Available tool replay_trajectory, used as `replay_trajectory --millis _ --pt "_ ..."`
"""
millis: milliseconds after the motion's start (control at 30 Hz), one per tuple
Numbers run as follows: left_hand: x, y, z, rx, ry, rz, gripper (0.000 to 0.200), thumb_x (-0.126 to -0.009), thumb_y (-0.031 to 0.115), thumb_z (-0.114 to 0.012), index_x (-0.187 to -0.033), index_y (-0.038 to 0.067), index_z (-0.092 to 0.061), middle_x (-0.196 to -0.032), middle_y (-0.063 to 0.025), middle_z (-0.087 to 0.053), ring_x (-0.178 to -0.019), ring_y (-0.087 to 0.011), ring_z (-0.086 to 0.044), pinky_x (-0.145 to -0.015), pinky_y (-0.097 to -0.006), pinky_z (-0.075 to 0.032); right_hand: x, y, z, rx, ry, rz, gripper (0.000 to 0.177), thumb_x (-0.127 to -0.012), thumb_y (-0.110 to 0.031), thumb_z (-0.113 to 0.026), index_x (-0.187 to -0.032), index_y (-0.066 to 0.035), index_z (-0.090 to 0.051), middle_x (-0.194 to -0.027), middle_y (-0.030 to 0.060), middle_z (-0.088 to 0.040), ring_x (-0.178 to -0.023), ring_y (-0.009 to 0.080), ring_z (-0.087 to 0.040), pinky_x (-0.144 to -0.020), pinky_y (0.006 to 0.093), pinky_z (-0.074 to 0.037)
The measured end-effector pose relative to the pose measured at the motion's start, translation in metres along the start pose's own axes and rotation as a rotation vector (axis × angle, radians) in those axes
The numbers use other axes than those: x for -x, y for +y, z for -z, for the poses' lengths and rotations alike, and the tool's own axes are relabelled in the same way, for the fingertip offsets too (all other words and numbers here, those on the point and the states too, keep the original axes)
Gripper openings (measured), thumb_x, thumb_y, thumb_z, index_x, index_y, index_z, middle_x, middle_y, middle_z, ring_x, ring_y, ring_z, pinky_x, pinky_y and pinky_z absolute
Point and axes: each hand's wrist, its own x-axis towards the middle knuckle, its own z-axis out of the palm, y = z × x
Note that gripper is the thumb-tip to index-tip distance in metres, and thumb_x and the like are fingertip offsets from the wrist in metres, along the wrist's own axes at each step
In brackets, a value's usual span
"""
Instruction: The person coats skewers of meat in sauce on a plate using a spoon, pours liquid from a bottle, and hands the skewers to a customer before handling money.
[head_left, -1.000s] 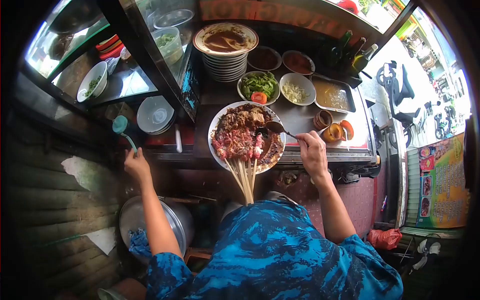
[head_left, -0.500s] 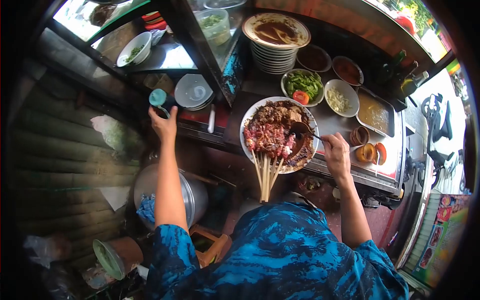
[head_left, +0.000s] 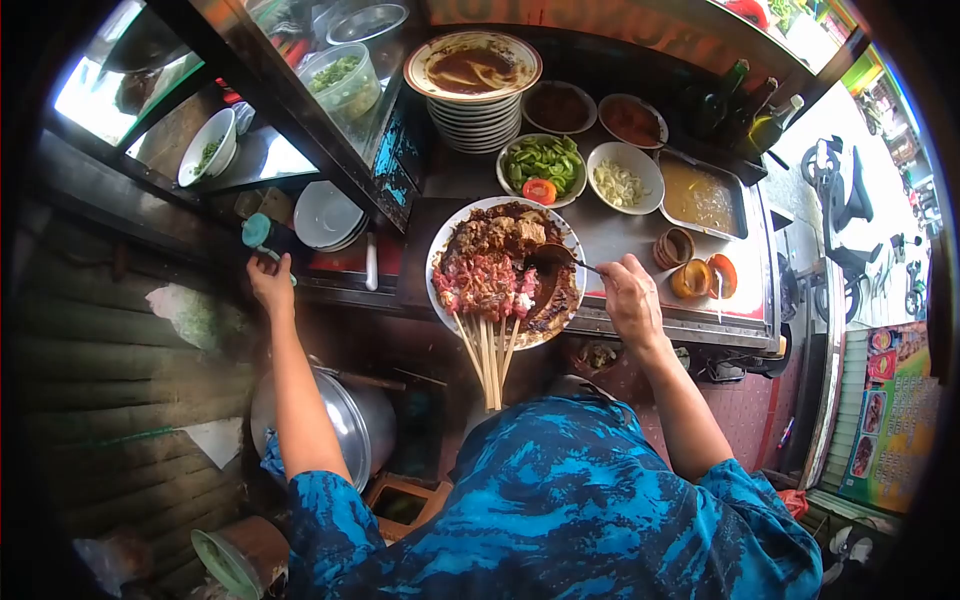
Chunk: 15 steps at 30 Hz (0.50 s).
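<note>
My right hand (head_left: 633, 305) is closed around the handle of a dark spoon (head_left: 570, 258), its bowl in the brown sauce on a white plate (head_left: 436, 238). Raw meat skewers (head_left: 487, 295) lie on that plate, bamboo sticks pointing toward me, beside a mound of sauce-coated meat (head_left: 500, 235). Over at the left, my left hand (head_left: 272, 285) has its fingers curled just below a teal-lidded jar (head_left: 257, 230). A pale green edge shows at its fingers; I cannot tell what they hold. White bowls (head_left: 328, 215) and a white-handled utensil (head_left: 371, 262) lie to the right of the jar.
Behind the plate stand stacked plates (head_left: 472, 125), a bowl of green slices with tomato (head_left: 543, 168), a bowl of pale slices (head_left: 625, 178) and a metal tray of yellowish liquid (head_left: 703, 200). Glass bottles (head_left: 745, 115) are at the back right. A large metal pot (head_left: 345, 425) sits below my left arm.
The view has shifted, so the counter appears further left. My left hand stays by the teal-lidded jar with its fingers more curled. My right hand still holds the spoon in the sauce.
</note>
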Motion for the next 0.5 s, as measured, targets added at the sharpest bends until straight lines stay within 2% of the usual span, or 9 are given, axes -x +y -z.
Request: replay_trajectory --millis 133,200,233,267,300,333,367,433,500 --pt "0.011 -0.001 0.012 0.047 0.003 0.021 0.073 -0.078 0.016 -0.082 -0.135 -0.004 -0.041 -0.126 -0.0242 -0.055 -0.113 -0.0274 -0.058 -0.096 -0.0358 -0.048 0.0 -0.009 0.0 0.061 -0.036 0.004 0.018 -0.09 -0.006 -0.055 -0.102 -0.005 -0.069 -0.093 0.0194 -0.058 -0.084 0.0409 -0.062 -0.075 0.0475 -0.05" --pt "0.043 0.001 0.013 -0.153 0.182 -0.058 0.067 -0.08 0.017 -0.08 -0.132 -0.003 -0.044 -0.12 -0.02 -0.056 -0.108 -0.0264 -0.058 -0.094 -0.0358 -0.047 0.001 -0.011 0.003 0.077 -0.037 -0.001 0.018 -0.089 -0.005 -0.055 -0.102 -0.005 -0.068 -0.094 0.0195 -0.058 -0.084 0.0408 -0.061 -0.075 0.0475 -0.05" --pt "0.073 0.008 0.014 -0.147 0.2 -0.169 0.056 -0.083 0.021 -0.077 -0.124 -0.002 -0.047 -0.105 -0.0126 -0.056 -0.094 -0.0245 -0.056 -0.087 -0.0361 -0.047 0.001 -0.011 0.003 0.08 -0.025 -0.002 0.018 -0.09 -0.006 -0.055 -0.102 -0.004 -0.068 -0.093 0.0198 -0.058 -0.084 0.0409 -0.061 -0.075 0.0475 -0.05" --pt "0.117 0.046 0.012 0.073 0.122 -0.016 0.045 -0.086 0.023 -0.074 -0.115 0.0 -0.049 -0.095 -0.0076 -0.051 -0.086 -0.0215 -0.052 -0.082 -0.0362 -0.046 0.001 -0.011 0.004 0.084 -0.011 -0.006 0.018 -0.09 -0.006 -0.054 -0.102 -0.004 -0.068 -0.093 0.02 -0.058 -0.085 0.0411 -0.061 -0.076 0.0476 -0.049" --pt "0.162 0.071 0.01 0.151 -0.009 0.016 0.038 -0.088 0.025 -0.072 -0.111 0.003 -0.049 -0.093 -0.0052 -0.05 -0.083 -0.0174 -0.052 -0.078 -0.0331 -0.047 0.0 -0.009 0.004 0.092 -0.003 -0.011 0.018 -0.09 -0.006 -0.054 -0.102 -0.004 -0.068 -0.093 0.02 -0.058 -0.085 0.0411 -0.061 -0.076 0.0476 -0.049" --pt "0.205 0.082 0.006 0.307 -0.231 0.184 0.034 -0.09 0.025 -0.07 -0.11 0.006 -0.05 -0.094 -0.0044 -0.053 -0.08 -0.0141 -0.055 -0.072 -0.0297 -0.049 0.001 -0.008 0.003 0.092 -0.005 -0.018 0.018 -0.09 -0.006 -0.054 -0.102 -0.004 -0.068 -0.093 0.0201 -0.058 -0.085 0.0411 -0.061 -0.076 0.0476 -0.049" --pt "0.244 0.116 0.006 0.471 -0.479 0.427 0.034 -0.091 0.027 -0.069 -0.112 0.007 -0.05 -0.098 -0.0051 -0.056 -0.081 -0.0142 -0.059 -0.069 -0.0292 -0.053 0.003 -0.008 0.002 0.092 -0.014 -0.023 0.018 -0.09 -0.006 -0.054 -0.101 -0.003 -0.068 -0.094 0.0202 -0.058 -0.085 0.0412 -0.061 -0.076 0.0476 -0.049" --pt "0.292 0.148 -0.002 0.69 -0.83 0.847 0.037 -0.094 0.032 -0.066 -0.115 0.004 -0.051 -0.093 -0.0082 -0.06 -0.085 -0.0201 -0.065 -0.074 -0.033 -0.056 0.003 -0.011 0.0 0.096 -0.023 -0.021 0.019 -0.09 -0.006 -0.053 -0.101 -0.003 -0.068 -0.094 0.0202 -0.058 -0.085 0.0419 -0.061 -0.076 0.0481 -0.049" --pt "0.31 0.171 -0.01 0.996 -1.03 1.097 0.033 -0.097 0.032 -0.061 -0.112 0.004 -0.054 -0.086 -0.0061 -0.058 -0.074 -0.0173 -0.062 -0.066 -0.0326 -0.054 0.005 -0.017 -0.002 0.091 0.012 -0.058 0.018 -0.089 -0.005 -0.053 -0.1 -0.002 -0.068 -0.093 0.0206 -0.058 -0.085 0.042 -0.061 -0.076 0.0483 -0.049"
